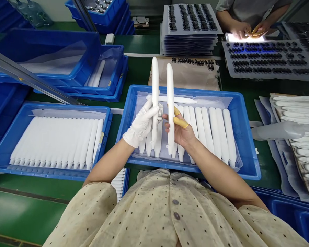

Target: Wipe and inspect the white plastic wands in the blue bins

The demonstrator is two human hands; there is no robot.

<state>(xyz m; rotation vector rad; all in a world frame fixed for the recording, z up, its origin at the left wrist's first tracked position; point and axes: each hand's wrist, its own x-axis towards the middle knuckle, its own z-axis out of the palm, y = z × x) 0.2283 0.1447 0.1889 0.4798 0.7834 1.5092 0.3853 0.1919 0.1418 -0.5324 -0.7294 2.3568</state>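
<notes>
My left hand [141,124], in a white glove, grips a long white plastic piece [155,85] and holds it upright. My right hand [179,128], bare with yellow finger cots, grips a second long white piece [170,92] upright beside the first. The two pieces stand parallel, a small gap between them. Both hands hover over a blue tray [243,137] lined with white sheet, where more white pieces [213,130] lie side by side.
A second blue tray [5,137] at the left holds a full row of white pieces. Stacked blue bins [67,51] stand at the back left. Grey trays of small dark parts [267,61] lie at the back right, where another person's hands [247,31] work.
</notes>
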